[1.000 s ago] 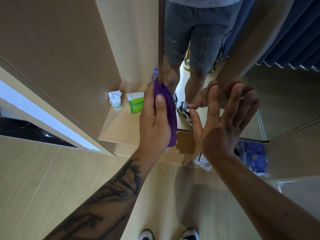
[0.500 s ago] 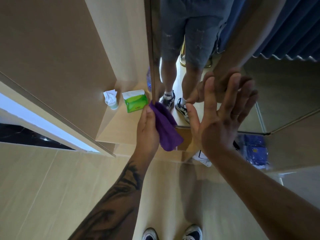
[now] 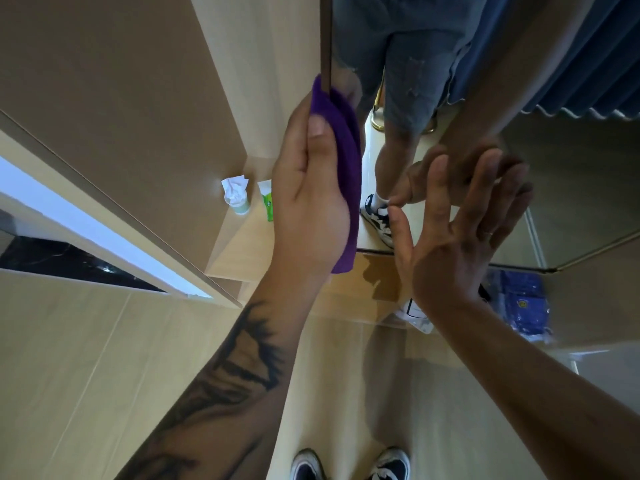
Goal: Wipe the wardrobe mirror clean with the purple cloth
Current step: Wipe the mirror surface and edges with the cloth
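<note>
Wiping looks underway, I judge: left hand (image 3: pixel 308 199) grips cloth (image 3: pixel 343 161) at mirror's (image 3: pixel 571 188) left edge, right hand (image 3: pixel 457 230) flat on glass, most unwiped.

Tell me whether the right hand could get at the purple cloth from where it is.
Probably yes: the right hand lies flat and open on the mirror, beside the purple cloth that the left hand holds, nothing between them.

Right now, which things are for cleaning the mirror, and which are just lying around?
For the job:
soft purple cloth, gripped by the left hand
tall wardrobe mirror, right hand flat against it

Just lying about:
small cup stuffed with white tissue
green tissue pack
blue plastic-wrapped package
</note>
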The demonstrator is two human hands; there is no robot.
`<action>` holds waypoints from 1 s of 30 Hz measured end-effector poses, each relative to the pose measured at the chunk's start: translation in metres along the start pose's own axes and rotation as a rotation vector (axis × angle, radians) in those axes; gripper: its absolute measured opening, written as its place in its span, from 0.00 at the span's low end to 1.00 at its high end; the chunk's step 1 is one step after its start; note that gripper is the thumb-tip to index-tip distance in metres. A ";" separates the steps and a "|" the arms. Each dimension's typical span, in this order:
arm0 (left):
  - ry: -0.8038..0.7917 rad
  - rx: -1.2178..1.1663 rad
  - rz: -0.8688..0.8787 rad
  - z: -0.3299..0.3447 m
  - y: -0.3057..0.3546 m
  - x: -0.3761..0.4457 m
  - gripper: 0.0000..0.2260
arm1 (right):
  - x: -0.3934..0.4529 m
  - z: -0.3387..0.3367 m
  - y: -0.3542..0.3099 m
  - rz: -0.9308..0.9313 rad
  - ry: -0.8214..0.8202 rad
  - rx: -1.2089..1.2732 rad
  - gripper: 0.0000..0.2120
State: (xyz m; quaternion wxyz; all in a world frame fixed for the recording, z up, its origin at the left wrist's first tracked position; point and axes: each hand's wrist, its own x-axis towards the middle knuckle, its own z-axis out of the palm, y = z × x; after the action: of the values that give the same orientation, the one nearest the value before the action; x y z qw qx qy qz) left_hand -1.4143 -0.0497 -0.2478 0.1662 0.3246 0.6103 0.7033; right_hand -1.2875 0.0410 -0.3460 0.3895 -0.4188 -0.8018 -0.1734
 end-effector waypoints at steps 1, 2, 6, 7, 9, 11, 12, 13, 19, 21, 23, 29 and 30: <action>-0.010 0.009 -0.006 0.000 -0.001 0.000 0.17 | 0.000 0.000 0.000 -0.002 -0.008 0.004 0.42; -0.009 0.019 -0.037 -0.001 -0.007 -0.002 0.17 | 0.000 0.000 0.000 0.002 -0.011 0.007 0.42; -0.006 0.055 -0.296 -0.009 -0.068 -0.024 0.17 | 0.002 0.000 -0.002 0.021 0.017 0.013 0.34; -0.024 0.026 -0.380 -0.011 -0.086 -0.031 0.17 | 0.002 0.001 -0.001 0.015 0.023 0.012 0.35; -0.067 -0.048 -0.511 -0.016 -0.115 -0.042 0.18 | 0.000 0.003 0.001 -0.007 0.036 0.004 0.40; -0.050 -0.134 -0.595 -0.016 -0.127 -0.049 0.18 | 0.000 0.004 0.001 -0.017 0.042 0.008 0.44; -0.028 -0.172 -0.633 -0.013 -0.128 -0.050 0.18 | 0.000 0.005 0.002 -0.016 0.042 0.012 0.44; 0.000 -0.212 -0.659 -0.011 -0.126 -0.050 0.18 | 0.000 0.005 0.002 -0.014 0.042 0.013 0.44; 0.141 -0.327 -0.625 0.001 -0.100 -0.042 0.14 | -0.001 0.002 0.005 -0.030 0.026 0.038 0.43; 0.129 -0.242 -0.528 0.000 -0.083 -0.037 0.14 | -0.001 0.003 0.006 -0.034 0.030 0.033 0.43; 0.112 -0.160 -0.447 -0.002 -0.063 -0.031 0.13 | -0.001 0.004 0.005 -0.027 0.038 0.027 0.44; 0.046 -0.142 -0.422 -0.006 -0.052 -0.020 0.11 | -0.002 0.006 0.005 -0.030 0.050 0.026 0.44; 0.059 -0.147 -0.452 -0.005 -0.060 -0.021 0.11 | -0.002 0.006 0.005 -0.027 0.055 0.023 0.44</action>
State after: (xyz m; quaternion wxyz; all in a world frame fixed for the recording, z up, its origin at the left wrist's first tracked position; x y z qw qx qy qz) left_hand -1.4118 -0.0554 -0.3110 0.3248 0.1460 0.6193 0.6998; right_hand -1.2859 0.0464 -0.3518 0.4136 -0.3986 -0.7983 -0.1809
